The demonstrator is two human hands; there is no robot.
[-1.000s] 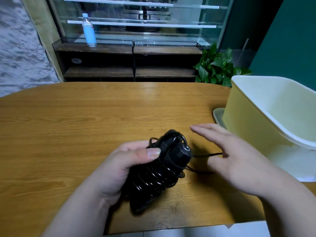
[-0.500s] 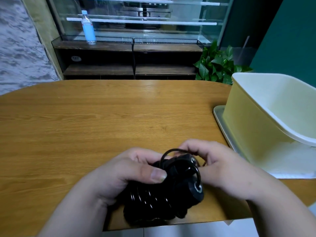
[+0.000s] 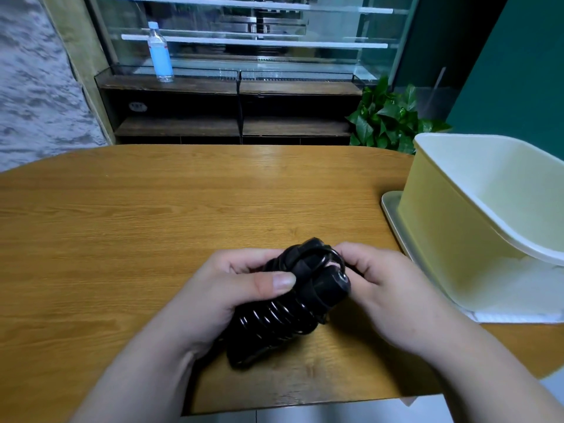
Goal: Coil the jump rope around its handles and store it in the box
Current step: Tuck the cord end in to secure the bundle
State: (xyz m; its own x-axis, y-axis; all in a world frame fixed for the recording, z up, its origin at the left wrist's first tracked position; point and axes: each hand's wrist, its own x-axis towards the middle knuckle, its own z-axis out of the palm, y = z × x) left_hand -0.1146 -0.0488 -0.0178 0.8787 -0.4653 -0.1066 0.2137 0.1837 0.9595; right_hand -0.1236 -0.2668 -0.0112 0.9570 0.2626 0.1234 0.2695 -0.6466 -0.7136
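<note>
The black jump rope is a tight bundle, its cord wound in glossy turns round the two handles, held low over the near edge of the wooden table; whether its lower end touches the wood cannot be told. The left hand is clamped round the middle of the bundle, thumb laid across the top. The right hand has its fingers curled round the upper end, where a loop of cord stands up beside the handle caps. Well apart to the right stands the open pale yellow box, on a flat pale tray at the table's right side. Beyond the table, a water bottle stands on a dark shelf, and a leafy plant grows near the box.
</note>
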